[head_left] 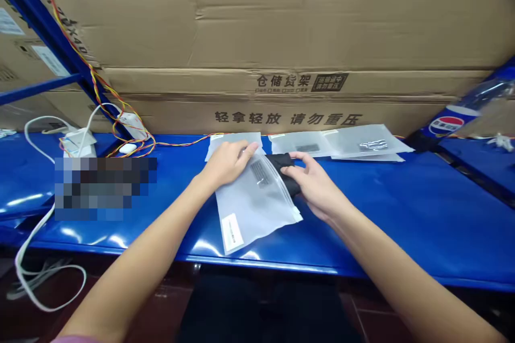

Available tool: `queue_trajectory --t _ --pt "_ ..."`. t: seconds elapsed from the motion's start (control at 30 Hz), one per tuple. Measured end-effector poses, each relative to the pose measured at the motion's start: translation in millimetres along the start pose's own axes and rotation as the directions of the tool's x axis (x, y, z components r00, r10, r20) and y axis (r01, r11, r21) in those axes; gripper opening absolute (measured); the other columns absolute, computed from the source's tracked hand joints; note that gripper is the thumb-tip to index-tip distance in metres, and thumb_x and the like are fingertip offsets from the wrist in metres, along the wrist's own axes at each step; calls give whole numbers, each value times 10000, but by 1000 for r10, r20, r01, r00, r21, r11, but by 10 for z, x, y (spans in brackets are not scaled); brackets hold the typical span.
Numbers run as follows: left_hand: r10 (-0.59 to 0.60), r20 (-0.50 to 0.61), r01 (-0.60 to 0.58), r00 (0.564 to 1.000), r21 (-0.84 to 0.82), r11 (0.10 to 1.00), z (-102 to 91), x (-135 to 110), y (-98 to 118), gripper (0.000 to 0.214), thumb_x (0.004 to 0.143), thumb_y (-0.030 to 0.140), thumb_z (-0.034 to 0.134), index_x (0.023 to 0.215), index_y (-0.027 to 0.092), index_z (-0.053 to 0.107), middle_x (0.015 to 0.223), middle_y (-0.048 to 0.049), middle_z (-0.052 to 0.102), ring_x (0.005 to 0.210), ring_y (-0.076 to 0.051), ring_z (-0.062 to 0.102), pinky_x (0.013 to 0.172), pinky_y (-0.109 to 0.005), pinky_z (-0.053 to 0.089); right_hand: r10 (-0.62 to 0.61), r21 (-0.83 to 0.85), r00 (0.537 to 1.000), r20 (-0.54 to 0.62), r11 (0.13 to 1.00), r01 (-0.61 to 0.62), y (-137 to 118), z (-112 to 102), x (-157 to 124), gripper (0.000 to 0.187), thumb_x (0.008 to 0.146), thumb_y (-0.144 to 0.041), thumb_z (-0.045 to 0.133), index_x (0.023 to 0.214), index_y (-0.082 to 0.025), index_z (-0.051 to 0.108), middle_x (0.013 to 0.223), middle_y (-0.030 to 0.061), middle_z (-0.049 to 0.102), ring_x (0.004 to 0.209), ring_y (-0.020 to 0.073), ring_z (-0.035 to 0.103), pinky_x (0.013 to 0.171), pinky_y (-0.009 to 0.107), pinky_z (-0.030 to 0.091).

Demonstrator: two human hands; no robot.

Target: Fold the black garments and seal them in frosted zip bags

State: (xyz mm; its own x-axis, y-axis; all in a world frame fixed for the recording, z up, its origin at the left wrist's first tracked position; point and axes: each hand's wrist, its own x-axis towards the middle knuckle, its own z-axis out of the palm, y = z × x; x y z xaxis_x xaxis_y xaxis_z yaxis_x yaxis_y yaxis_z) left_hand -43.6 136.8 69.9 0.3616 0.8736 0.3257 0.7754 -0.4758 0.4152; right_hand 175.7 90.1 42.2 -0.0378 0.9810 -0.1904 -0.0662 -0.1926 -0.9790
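A frosted plastic zip bag (257, 214) lies slanted on the blue table, with a white label near its lower left corner and dark print near its slider edge. My left hand (227, 163) grips the bag's far edge, thumb on top and fingers partly hidden. At the bag's right-hand opening, my right hand (316, 182) holds a folded black item (284, 162) that looks like cloth, pinched between thumb and fingers. Part of the black item is hidden behind the bag's edge; how much of it is inside I cannot tell.
More frosted bags (358, 142) lie along the back of the blue table (386, 214), before large cardboard boxes (281, 27). A Pepsi bottle (453, 120) leans at the right. White cables and a power strip (134, 126) sit left, near a blurred-out patch (102, 187).
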Motion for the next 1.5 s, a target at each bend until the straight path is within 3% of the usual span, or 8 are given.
queue_trajectory --t 0.2,0.3,0.5,0.73,0.87,1.13,1.27,1.5 --pt "-71 -78 86 994 204 975 -319 -264 -372 442 1053 494 434 806 225 683 702 -77 698 736 -287 681 710 -351 440 -238 -343 948 -212 926 156 398 -280 -634 638 900 -660 705 1340 -266 464 1251 166 713 1014 323 750 765 445 654" --pt "-70 -110 97 991 260 961 -334 -322 -503 341 1005 432 498 889 207 727 832 -126 762 870 -340 718 805 -404 509 -594 -757 756 -274 618 212 582 -306 -931 711 902 -741 663 1356 -209 539 1359 240 627 1173 414 666 950 596 586" --pt "101 -136 -65 986 244 968 -269 -533 -52 282 1017 360 514 1090 201 735 1171 -133 789 1149 -345 690 1043 -507 515 -636 -830 719 280 216 514 541 -238 -908 466 992 -458 669 1398 -232 634 1394 164 681 1309 381 627 1045 548 550" --pt "146 -373 -181 916 -62 981 185 -1035 930 169 1055 301 563 1058 291 732 1028 -62 801 994 -275 740 925 -460 618 -655 -735 729 -201 593 330 225 -304 -755 265 1008 -476 617 1009 -238 733 968 109 798 820 277 739 796 410 576" --pt "134 -257 -169 957 -120 978 624 -934 1035 191 1065 283 547 1134 264 724 1173 -90 777 1104 -283 731 974 -458 632 -494 -615 745 -449 776 144 226 -634 -678 376 924 -560 688 1098 -227 672 968 111 786 744 267 721 705 391 557" --pt "129 -32 -130 991 -38 991 907 -842 872 403 1047 246 565 1447 205 585 1406 -134 697 1329 -311 648 1148 -500 547 -753 -846 556 -352 510 155 600 -966 -609 527 992 -632 547 1214 -174 686 1183 196 723 1114 361 661 938 513 542" --pt "69 -22 -70 997 -33 997 813 -894 810 445 1044 274 561 1483 198 560 1430 -143 693 1348 -316 650 1137 -493 559 -734 -898 666 -136 375 230 615 -729 -665 601 968 -667 604 1309 -175 662 1217 195 739 1130 390 678 949 538 541" --pt "-39 15 39 999 -13 999 482 -935 513 430 1006 258 557 1421 170 629 1404 -139 716 1319 -319 675 1143 -499 548 -609 -694 655 -447 698 176 510 -1072 -567 470 950 -502 635 1321 -216 655 1012 107 796 904 311 752 837 454 583"
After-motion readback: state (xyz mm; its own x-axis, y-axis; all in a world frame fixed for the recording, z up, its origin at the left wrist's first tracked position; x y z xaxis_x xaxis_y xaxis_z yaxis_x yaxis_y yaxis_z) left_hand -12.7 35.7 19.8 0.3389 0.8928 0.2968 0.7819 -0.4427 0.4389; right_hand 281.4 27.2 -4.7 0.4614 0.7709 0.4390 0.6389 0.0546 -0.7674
